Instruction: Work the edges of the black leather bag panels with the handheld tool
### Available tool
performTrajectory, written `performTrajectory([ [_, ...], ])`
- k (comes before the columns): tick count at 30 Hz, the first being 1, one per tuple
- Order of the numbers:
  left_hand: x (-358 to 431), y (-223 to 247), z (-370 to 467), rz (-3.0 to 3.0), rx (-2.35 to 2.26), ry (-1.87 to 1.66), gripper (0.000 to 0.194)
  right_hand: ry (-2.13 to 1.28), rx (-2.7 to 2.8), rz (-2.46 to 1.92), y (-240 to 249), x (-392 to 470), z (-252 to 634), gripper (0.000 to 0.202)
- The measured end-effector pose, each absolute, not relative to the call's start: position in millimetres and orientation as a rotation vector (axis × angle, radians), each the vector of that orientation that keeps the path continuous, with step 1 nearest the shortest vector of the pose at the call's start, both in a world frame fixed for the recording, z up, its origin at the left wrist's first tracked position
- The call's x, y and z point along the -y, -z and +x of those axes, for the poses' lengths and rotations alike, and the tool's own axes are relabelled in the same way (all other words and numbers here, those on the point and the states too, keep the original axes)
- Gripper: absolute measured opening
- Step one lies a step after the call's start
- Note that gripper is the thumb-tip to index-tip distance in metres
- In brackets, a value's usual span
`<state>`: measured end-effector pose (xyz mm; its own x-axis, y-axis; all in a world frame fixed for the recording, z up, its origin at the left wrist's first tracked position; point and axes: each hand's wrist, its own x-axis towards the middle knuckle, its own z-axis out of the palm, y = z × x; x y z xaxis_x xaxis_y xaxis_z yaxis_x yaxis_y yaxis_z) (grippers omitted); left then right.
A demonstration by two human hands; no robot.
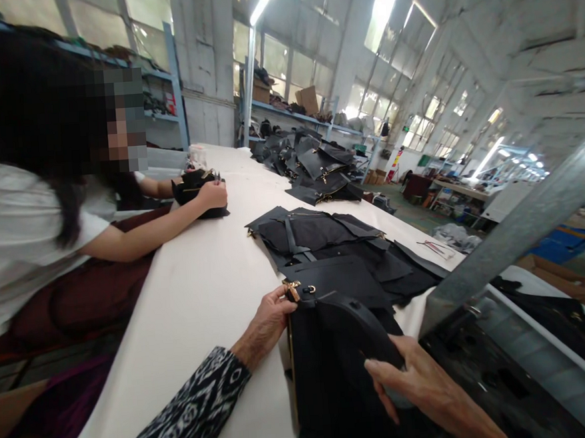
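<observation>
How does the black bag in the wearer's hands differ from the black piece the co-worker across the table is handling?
The near bag is larger in view and gripped by the left hand and right hand; the co-worker's piece looks small and bunched under one hand. The near bag shows a gold clasp. Both are black and rest on the white table.

Factory hall, white walls and ceiling [509, 24], big windows [286, 66] along the back, lit fluorescent tubes [264, 1]. Long white table [198, 299] runs away from camera. Blue metal shelving [310, 121] with cardboard boxes [308, 99]. Green floor [412, 214] at right.
</observation>
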<state>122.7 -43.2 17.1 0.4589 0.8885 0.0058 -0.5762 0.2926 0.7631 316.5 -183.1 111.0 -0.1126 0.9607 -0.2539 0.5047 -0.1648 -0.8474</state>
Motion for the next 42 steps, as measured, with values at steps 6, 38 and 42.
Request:
performTrajectory([
  [6, 45, -20, 120, 0.829, -0.425, -1.009, 0.038, -1.3, 1.61, -1.597, -104, 171, 309, 0.028],
  [38, 61, -15, 138, 0.71, -0.567, -0.835, 0.036, -1.068, 1.665, -1.836, -112, 205, 321, 0.032],
  [42, 63, -15, 140, 0.761, -0.622, -0.881, 0.034, -1.049, 1.66, -1.84, -111, 204, 320, 0.032],
])
